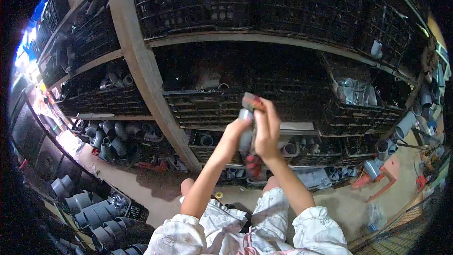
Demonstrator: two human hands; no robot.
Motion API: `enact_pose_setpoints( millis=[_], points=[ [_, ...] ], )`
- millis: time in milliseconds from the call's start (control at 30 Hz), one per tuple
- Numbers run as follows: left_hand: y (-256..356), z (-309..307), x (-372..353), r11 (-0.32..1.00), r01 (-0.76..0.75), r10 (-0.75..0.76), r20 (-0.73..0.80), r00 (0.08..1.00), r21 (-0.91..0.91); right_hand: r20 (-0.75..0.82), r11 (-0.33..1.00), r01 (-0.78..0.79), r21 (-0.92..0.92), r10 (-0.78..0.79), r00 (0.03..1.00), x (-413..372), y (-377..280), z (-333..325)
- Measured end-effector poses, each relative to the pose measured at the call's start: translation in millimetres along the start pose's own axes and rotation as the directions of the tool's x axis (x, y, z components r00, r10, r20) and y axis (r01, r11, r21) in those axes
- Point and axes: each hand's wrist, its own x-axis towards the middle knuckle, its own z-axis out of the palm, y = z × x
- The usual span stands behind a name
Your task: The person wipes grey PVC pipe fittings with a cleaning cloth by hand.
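My left hand [232,138] is closed around a grey pipe fitting [245,114], held upright in front of the shelves. Pressed against the fitting from the other side is my right hand [267,134], its fingers wrapped over a cloth [253,100] with red and dark patterning. The lower end of that cloth hangs beneath both hands and is smeared by motion. My fingers and the cloth hide much of the fitting, so its exact shape does not show.
Wooden shelving [141,73] carries black plastic crates [207,106] holding fittings. More grey pipe fittings [96,212] pile up at lower left. On the right floor lie a red plastic piece [389,170], a grey fitting [372,170] and a clear bag [375,217].
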Motion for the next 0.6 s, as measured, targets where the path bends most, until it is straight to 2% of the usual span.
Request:
enact_pose_setpoints(
  millis=[33,67,133,167,200,267,300,333,400,433,533,567,600],
  points=[
    [5,1,-2,0.982,0.064,-0.068,-0.017,0.998,-0.175,0.037,0.987,0.113,-0.113,-0.109,0.993,-8,5,4],
    [10,3,-4,0.931,0.123,-0.139,-0.023,0.99,-0.345,0.088,0.903,0.339,-0.265,-0.327,0.941,-11,10,5],
    [7,-3,-5,0.899,0.142,-0.159,-0.005,0.987,-0.414,0.118,0.858,0.401,-0.322,-0.384,0.916,-21,6,5],
    [3,-2,-6,0.904,0.112,-0.14,-0.038,0.989,-0.412,0.142,0.866,0.385,-0.32,-0.357,0.923,-21,2,3],
    [0,2,-7,0.891,0.138,-0.199,-0.098,0.975,-0.432,0.142,0.904,0.323,-0.281,-0.293,0.945,-16,4,3],
    [-13,6,-6,0.831,0.099,-0.186,-0.106,0.977,-0.547,0.145,0.963,0.168,-0.209,-0.14,0.979,-4,12,3],
    [-18,2,-14,0.892,0.103,-0.147,-0.066,0.987,-0.44,0.141,0.997,-0.033,-0.069,0.043,0.989,2,20,2],
    [-27,-1,-17,0.909,0.031,-0.041,-0.017,0.999,-0.415,0.21,0.969,-0.244,0.019,0.235,0.949,13,9,-2],
    [-27,2,-17,0.981,-0.131,0.139,0.048,0.989,-0.144,0.291,0.964,-0.267,0.004,0.254,0.922,24,27,-5],
    [-16,7,-20,0.984,-0.113,0.116,0.019,0.993,-0.14,0.302,0.954,-0.301,-0.018,0.292,0.907,24,27,-6],
    [-13,-3,-9,0.944,-0.119,0.117,-0.024,0.993,-0.308,0.161,0.988,-0.134,0.079,0.121,0.98,4,11,6],
    [-6,0,-10,0.968,-0.155,0.128,-0.142,0.981,-0.199,0.116,0.993,0.033,-0.117,-0.02,0.993,-12,24,10],
    [-14,-4,-7,0.964,-0.168,0.13,-0.187,0.974,-0.204,0.17,0.946,0.172,-0.275,-0.129,0.977,-23,23,10]
  ],
)
